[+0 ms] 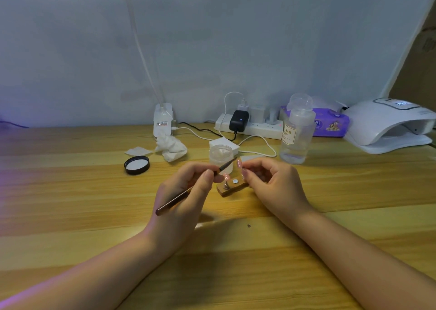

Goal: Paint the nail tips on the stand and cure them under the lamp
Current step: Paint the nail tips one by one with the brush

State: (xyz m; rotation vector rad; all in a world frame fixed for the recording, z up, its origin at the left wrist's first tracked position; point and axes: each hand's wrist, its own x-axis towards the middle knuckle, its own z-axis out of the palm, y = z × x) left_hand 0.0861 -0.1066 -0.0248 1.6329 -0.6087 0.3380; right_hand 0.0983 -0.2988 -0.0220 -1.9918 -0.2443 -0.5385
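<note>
A small wooden stand [232,189] sits mid-table with a pink nail tip [226,176] upright on a peg and a bare round silver magnet beside it. My left hand [186,199] grips a thin dark brush [175,199], its bristle end pointing up and right over the stand. My right hand [271,182] pinches another pink nail tip [239,163] just above the stand's right end, close to the brush tip. The white curing lamp [389,125] stands at the far right against the wall.
Behind the stand are an open clear jar [221,155], its black lid [137,165], a crumpled tissue [171,145], a clear pump bottle [297,130], a power strip [250,125] with cables, a purple wipes pack [330,123] and a desk lamp base [163,121].
</note>
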